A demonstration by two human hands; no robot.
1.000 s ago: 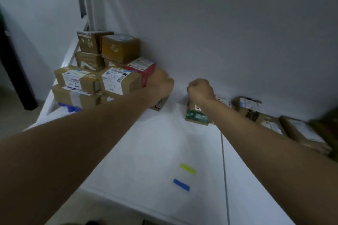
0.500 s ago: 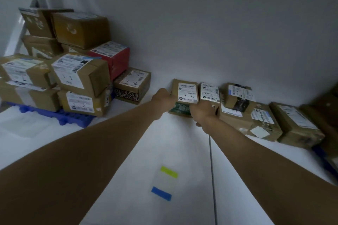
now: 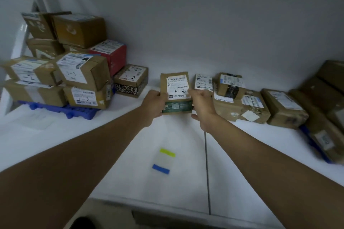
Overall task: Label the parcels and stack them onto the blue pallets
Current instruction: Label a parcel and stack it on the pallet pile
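Note:
A small brown parcel (image 3: 175,87) with a white label marked "3-2" and a green lower edge is held between both hands, just above the white table near the back wall. My left hand (image 3: 153,104) grips its left side and my right hand (image 3: 202,103) grips its right side. At the left, a stack of labelled cardboard parcels (image 3: 81,72) sits on a blue pallet (image 3: 61,110). A patterned box (image 3: 131,80) marked "3-2" stands beside that stack.
A row of several brown parcels (image 3: 242,102) lines the wall on the right. More boxes (image 3: 327,98) sit on a second blue pallet (image 3: 314,145) at the far right. A small sheet with yellow and blue ends (image 3: 163,160) lies mid-table. A seam (image 3: 207,172) splits the table.
The view swung right from the left stack. Both hands moved from there to the small parcel, gripped its sides and raised it slightly off the table.

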